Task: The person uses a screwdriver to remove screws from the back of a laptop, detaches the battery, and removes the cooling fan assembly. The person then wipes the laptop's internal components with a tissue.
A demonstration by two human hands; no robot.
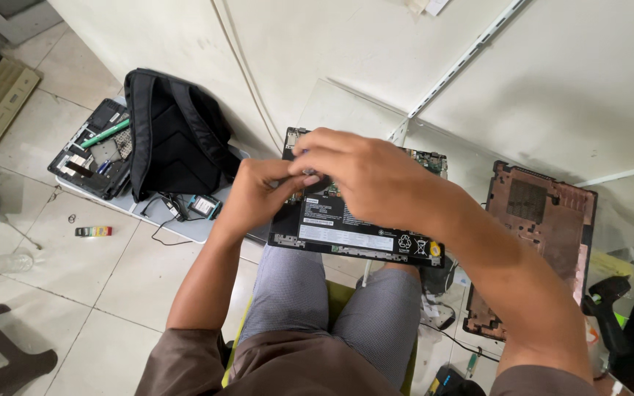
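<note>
I have the opened laptop (354, 220) balanced across my knees, its underside up and the long black battery (346, 231) along the near edge, with bare circuit board showing at the far right corner. My left hand (258, 194) comes in from the left with its fingers pinched together on something small at the middle of the machine, and my right hand (361, 172) is curled over the same spot, fingertips closed down on it; what exactly sits between them I cannot tell, since my own knuckles hide it. I judge the main danger to be the perch: the laptop rests only on my legs, so a hard tug could tip it off toward the tiled floor (75, 286). Pulling at an angle could also tear a thin cable or connector beside the battery. A tiny part slipping from my fingers would drop between my knees and be hard to find. The removed bottom cover (544, 235) leans close on my right, where my elbow could knock it.
</note>
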